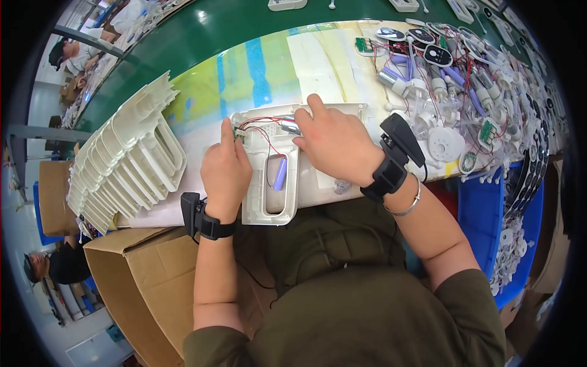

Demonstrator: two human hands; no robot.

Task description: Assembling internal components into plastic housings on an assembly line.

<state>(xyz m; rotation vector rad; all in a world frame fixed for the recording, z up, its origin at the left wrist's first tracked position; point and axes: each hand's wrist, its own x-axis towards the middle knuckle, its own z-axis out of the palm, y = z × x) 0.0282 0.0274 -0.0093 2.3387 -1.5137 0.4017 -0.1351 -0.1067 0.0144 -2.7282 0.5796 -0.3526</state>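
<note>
A white plastic housing half [254, 211] with a looped handle lies open side up at the table's front edge. Inside it are red wires [260, 120], a green circuit board [239, 136] and a silver cylinder [290, 126], perhaps a motor. A purple battery cell [280, 174] on wires rests in the handle opening. My left hand [226, 174] is closed at the housing's left end, index finger extended along the rim by the board. Over the right part, my right hand [336, 140] has thumb and index finger closed about the silver cylinder; its other fingertips are partly hidden.
A stack of white housing shells [128, 156] stands at left. Heaped parts, including motors, clear cups [428, 110] and boards, cover the table's right side. Blue bins [480, 214] stand at lower right, a cardboard box [153, 275] at lower left. Other people sit at far left.
</note>
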